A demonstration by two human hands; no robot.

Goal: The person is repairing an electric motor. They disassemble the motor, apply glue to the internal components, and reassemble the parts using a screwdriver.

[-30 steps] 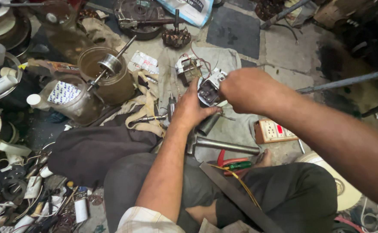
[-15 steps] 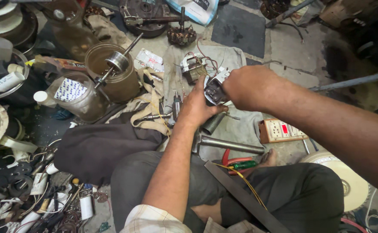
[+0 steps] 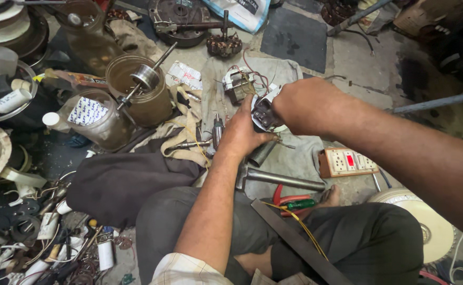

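Cluttered workshop floor is seen from above, spread with cloth, tools and motor parts. A small dark metal part [image 3: 263,113] with pale wires is gripped between both hands above the lap: the left hand [image 3: 240,132] is cupped beneath it as a support, while the right hand [image 3: 306,105] is clenched over its upper end, apparently to keep it steady for close work. Just below the hands, a steel hammer [image 3: 273,177] is laid within easy reach on a grey cloth [image 3: 289,155]. Further out, a beige socket board [image 3: 346,161] is set to the right, and a brown jar [image 3: 142,95] holding a shafted rotor [image 3: 144,77] stands to the left. Red-handled pliers [image 3: 289,199] are partly hidden by the knee.
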